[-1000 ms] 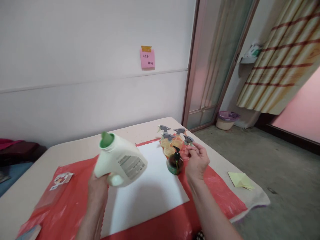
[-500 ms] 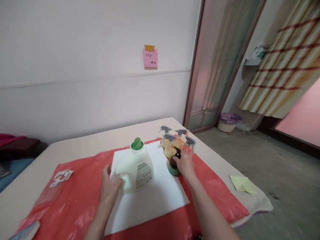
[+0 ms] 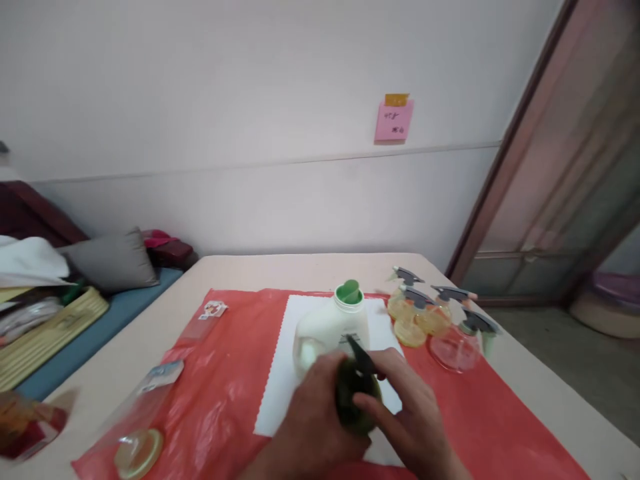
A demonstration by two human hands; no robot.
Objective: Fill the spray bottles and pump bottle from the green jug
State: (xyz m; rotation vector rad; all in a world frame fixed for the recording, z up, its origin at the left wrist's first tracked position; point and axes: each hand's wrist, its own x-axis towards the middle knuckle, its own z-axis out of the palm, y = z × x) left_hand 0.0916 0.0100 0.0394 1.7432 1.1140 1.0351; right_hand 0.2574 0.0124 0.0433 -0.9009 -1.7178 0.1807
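Both my hands close around a small dark green pump bottle (image 3: 353,399) with a black pump head, held low over the white sheet (image 3: 287,373). My left hand (image 3: 310,427) wraps its left side and my right hand (image 3: 407,420) grips its right side near the pump. Just behind them a white detergent jug (image 3: 333,327) with an open green spout stands upright on the sheet. Neither hand touches the jug.
Several small spray bottles (image 3: 430,317) with grey triggers stand at the right on the red plastic cover (image 3: 220,373). A clear bag with a round lid (image 3: 135,450) lies at front left. A small packet (image 3: 213,309) lies farther back. Cushions and clutter sit beyond the table's left edge.
My left hand let go of the jug, which now stands on the sheet. My right hand picked up the pump bottle, and both hands now hold it. The view swung left.
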